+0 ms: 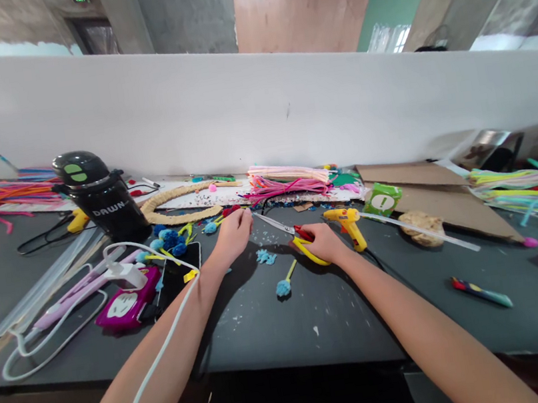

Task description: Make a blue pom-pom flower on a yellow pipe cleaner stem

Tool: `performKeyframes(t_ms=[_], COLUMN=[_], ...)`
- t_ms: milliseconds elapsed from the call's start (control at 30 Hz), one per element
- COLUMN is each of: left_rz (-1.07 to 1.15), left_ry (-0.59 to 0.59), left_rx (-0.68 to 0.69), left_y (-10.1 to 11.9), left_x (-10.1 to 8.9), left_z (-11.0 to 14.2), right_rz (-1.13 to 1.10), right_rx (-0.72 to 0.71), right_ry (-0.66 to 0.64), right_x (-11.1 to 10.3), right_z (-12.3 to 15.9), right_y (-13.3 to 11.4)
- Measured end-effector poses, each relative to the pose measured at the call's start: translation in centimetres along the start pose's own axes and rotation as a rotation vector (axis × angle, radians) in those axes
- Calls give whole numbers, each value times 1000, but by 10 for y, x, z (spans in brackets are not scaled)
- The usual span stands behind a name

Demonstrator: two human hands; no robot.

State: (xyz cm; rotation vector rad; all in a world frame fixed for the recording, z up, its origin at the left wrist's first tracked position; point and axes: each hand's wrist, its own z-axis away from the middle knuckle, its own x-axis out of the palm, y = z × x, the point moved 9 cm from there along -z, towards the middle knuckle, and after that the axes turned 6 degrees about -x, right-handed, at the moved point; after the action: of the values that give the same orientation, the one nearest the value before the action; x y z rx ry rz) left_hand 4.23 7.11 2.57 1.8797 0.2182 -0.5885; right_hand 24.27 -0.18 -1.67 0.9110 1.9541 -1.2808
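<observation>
My right hand (pixel 321 242) grips a pair of scissors (pixel 277 224) by its yellow and red handles, blades pointing up and left. Those blades reach close to the fingertips of my left hand (pixel 234 235), which is closed in a pinch; what it holds, if anything, is too small to make out. Below the blades lie a tuft of light blue fluff (pixel 266 256) and a blue pom-pom flower (pixel 283 287) with a short yellow stem. Several dark blue pom-poms (pixel 172 239) sit to the left of my left wrist.
A black bottle (pixel 111 208) stands at left near a magenta power strip (pixel 130 303) with a white cable crossing my left forearm. A yellow glue gun (pixel 348 223) is beside my right hand. Pipe cleaners (pixel 291 181) lie at the back, cardboard (pixel 466 205) and a cutter (pixel 481 292) at right.
</observation>
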Motion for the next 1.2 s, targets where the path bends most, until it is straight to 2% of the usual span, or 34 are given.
performKeyframes(t_ms=[767, 1200], left_rz=[-5, 12], left_ry=[-12, 3], left_rx=[-18, -19], left_y=[-4, -3], left_x=[2, -1], left_z=[-2, -1], right_rz=[10, -44], right_rx=[-5, 16], right_ry=[-20, 22], right_x=[0, 0], right_z=[-2, -2], right_y=[-2, 4])
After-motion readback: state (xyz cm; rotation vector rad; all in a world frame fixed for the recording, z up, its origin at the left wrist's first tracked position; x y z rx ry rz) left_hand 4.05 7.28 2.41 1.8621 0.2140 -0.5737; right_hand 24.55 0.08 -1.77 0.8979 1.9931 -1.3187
